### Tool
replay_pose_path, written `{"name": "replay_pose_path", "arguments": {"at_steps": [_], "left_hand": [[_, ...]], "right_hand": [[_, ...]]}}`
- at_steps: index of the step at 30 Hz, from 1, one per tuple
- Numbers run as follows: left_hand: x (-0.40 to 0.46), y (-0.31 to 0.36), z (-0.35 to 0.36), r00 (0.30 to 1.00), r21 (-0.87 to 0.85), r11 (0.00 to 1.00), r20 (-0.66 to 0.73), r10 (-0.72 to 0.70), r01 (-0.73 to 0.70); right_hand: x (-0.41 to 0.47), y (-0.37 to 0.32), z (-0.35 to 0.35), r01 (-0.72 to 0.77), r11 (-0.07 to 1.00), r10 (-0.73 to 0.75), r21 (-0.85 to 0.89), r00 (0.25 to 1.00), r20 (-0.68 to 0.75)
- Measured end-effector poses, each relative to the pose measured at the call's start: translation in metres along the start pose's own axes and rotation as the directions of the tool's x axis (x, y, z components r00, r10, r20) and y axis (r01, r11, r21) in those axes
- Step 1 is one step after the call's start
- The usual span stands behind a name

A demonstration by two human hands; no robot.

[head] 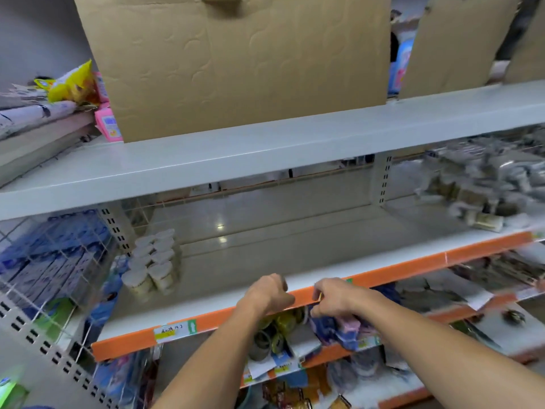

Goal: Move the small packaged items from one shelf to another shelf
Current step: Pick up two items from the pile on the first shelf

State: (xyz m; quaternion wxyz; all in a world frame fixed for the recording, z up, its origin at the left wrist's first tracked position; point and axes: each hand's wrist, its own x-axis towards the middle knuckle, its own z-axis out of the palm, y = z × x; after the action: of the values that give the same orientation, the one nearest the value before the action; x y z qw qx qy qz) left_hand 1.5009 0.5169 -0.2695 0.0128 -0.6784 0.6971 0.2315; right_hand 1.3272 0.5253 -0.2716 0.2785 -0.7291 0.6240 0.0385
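My left hand (pixel 267 293) hovers over the orange front edge (pixel 206 320) of the middle shelf, fingers curled under, and nothing shows in it. Just to its right, my right hand (pixel 336 302) curls its fingers round small blue and pink packets (pixel 343 327) at the front of the lower shelf (pixel 306 343). More small items, round tins and yellow packs (pixel 277 329), lie on that lower shelf beneath my hands. The middle shelf floor (pixel 250 261) is mostly bare, with white-lidded tubs (pixel 150 261) stacked at its left. The picture is motion-blurred.
A large cardboard box (pixel 236 60) stands on the top shelf (pixel 265 149), with a second one (pixel 460 39) to its right. Blue cartons sit behind a wire divider (pixel 53 255) on the left. Grey packets (pixel 486 184) pile up on the right.
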Motion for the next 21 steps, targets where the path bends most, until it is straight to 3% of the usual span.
{"name": "replay_pose_path", "arguments": {"at_steps": [6, 21], "left_hand": [[0.018, 0.067, 0.016, 0.988, 0.047, 0.987, 0.036, 0.152, -0.154], [0.065, 0.232, 0.063, 0.880, 0.148, 0.873, 0.194, 0.434, -0.464]], "right_hand": [[-0.027, 0.066, -0.010, -0.046, 0.997, 0.043, 0.056, 0.998, 0.052], [-0.077, 0.202, -0.052, -0.229, 0.934, 0.280, 0.275, 0.946, -0.165]]}}
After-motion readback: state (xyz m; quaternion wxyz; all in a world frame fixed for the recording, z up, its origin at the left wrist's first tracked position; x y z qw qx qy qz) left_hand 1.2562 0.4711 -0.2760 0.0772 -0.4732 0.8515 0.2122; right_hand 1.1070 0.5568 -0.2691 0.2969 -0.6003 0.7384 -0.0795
